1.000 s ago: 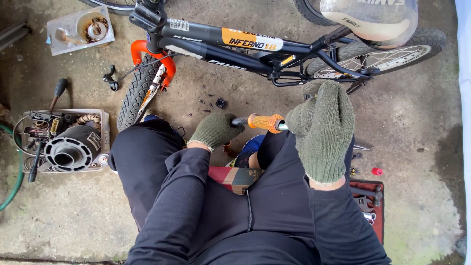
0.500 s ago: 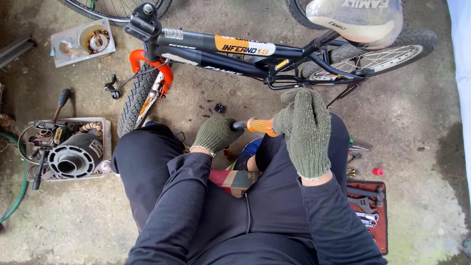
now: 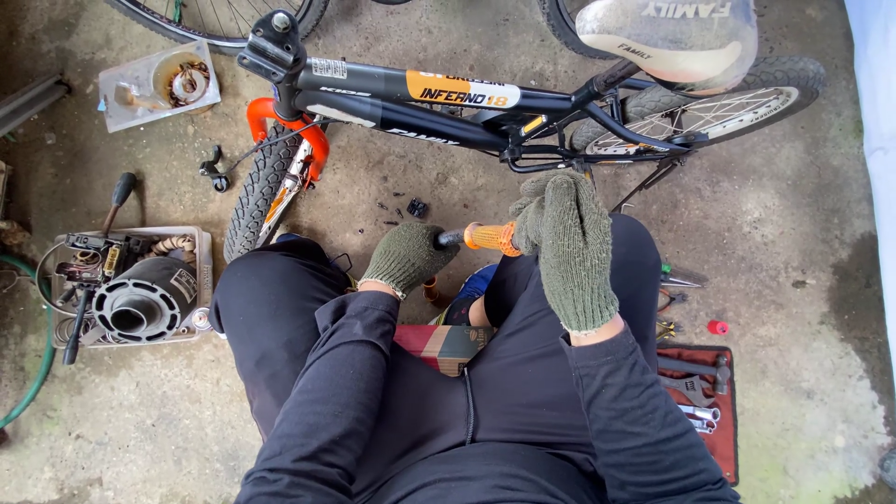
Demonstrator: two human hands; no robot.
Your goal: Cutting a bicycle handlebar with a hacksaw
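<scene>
Your green-gloved right hand [image 3: 569, 247] has slid toward four o'clock, still gripping the orange-handled tool [image 3: 490, 237] between your knees; your gloved left hand [image 3: 406, 257] stays clenched on its dark tip.

One bicycle [image 3: 485, 107], two gloved hands, one orange-handled tool [image 3: 487, 237], two trays and one red tool mat [image 3: 723, 439].

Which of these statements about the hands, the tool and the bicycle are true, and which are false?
1. Both hands wear green knit gloves. True: left hand, right hand.
2. The right hand holds an orange grip. True.
3. The bicycle has a red frame. False: the frame is black; only the fork is orange.
4. The wrenches lie on a blue mat. False: the mat is red.
5. A tray with a motor sits by the left knee. True.
</scene>
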